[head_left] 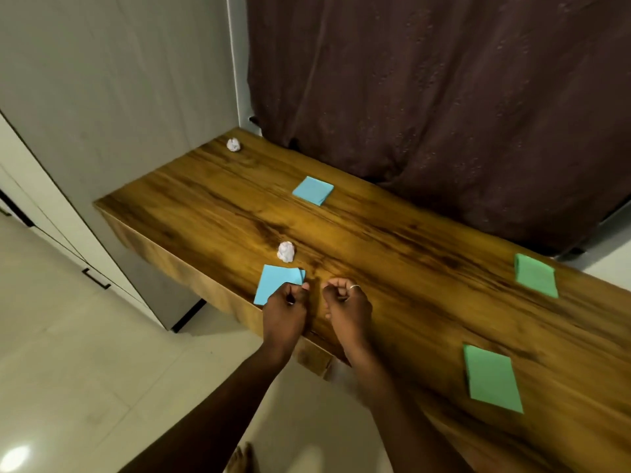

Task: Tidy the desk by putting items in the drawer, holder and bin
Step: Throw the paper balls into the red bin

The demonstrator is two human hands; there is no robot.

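A blue sticky note pad [273, 283] lies at the front edge of the wooden desk [392, 254]. My left hand [285, 308] pinches its near right corner between thumb and fingers. Just to the right, my right hand [346, 307] hovers over the desk with its fingers curled and nothing visible in it. A crumpled white paper ball [286, 251] sits just behind the pad. A second blue pad [313, 190] lies farther back, and another paper ball [234, 144] rests at the far left corner. Two green pads [536, 275] [491, 378] lie on the right side.
A dark brown curtain [444, 97] hangs behind the desk. A grey wall and white cabinet doors with black handles [96, 278] stand to the left. Pale tiled floor [85, 370] lies below the desk's front edge. No drawer, holder or bin is in sight.
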